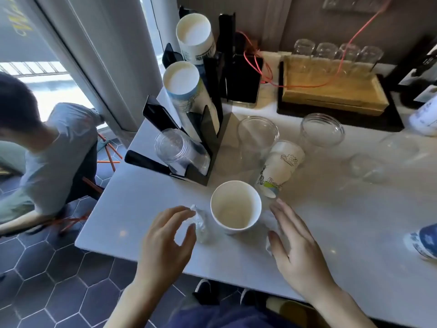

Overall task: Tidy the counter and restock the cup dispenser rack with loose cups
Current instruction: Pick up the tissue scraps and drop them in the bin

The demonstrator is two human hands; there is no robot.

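A: Both hands low over the counter (146, 202) edge. Left hand (165, 240) has fingers curved, thumb apart, closing round a crumpled clear wrapper (200, 223). Touching or just short of it? Can't tell. Right hand (295, 247) is flat, fingers straight, lying over a white tissue (275, 227).

B: And the cups?

A: Upright paper cup (236, 207) betw. the hands, printed paper cup (279, 169) on its side just behind, two clear cups (258, 138) further back. Cup dispenser rack (201, 143) at the back-left corner, paper stacks up top, clear stack at the bottom.

B: So rubbish first, I'd say. Pinch the wrapper w/ fingertips, gather the tissue under the palm, lift both straight up, elbows out so the upright cup doesn't tip. Then cups, sorted by type, nested before going to the rack.
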